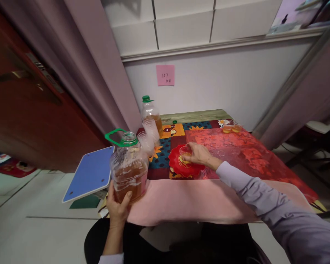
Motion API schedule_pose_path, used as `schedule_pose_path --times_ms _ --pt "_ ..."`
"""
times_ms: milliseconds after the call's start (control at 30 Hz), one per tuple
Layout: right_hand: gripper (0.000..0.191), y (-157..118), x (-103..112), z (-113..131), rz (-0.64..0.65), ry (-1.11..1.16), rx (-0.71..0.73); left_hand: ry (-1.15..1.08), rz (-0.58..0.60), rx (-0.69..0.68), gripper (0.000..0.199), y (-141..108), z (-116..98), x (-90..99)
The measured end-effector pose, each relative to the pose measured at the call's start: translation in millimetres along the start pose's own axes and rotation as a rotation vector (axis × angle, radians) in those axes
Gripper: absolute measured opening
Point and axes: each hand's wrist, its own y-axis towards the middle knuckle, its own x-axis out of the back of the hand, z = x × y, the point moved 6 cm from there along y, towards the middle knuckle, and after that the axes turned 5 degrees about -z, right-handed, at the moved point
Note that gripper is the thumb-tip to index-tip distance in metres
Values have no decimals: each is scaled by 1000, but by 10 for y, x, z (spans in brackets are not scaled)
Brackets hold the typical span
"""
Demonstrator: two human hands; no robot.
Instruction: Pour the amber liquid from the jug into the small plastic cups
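Your left hand point(119, 207) grips the lower part of an uncapped jug point(130, 176) of amber liquid at the bench's point(209, 201) near left edge. Your right hand point(199, 154) grasps a clear cup point(185, 151) over the red scalloped plate point(178, 167). Stacked cups point(151, 132) stand between your jug and a green-capped bottle point(157, 123).

Here's my right sleeve point(275, 207) at four o'clock, pale lavender, loosely creased! Down at seven, my left cuff point(111, 259), pale too.
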Motion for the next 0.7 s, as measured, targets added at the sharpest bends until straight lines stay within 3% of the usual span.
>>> schedule_pose_path --times_ms 133,233,367,567,700 --pt "51 62 197 -36 -23 172 -27 28 2 -37 94 28 -12 22" --pt "53 173 378 -213 -66 229 -44 59 -12 -62 92 51 -21 47" --pt "65 439 681 -701 -153 99 -105 109 -21 -55 94 88 21 88" --pt "56 972 1245 -1570 -214 -184 -246 159 -21 -89 86 133 63 150" --pt "59 1208 1454 -1949 -261 -251 -333 218 -44 -119 78 159 89 205"
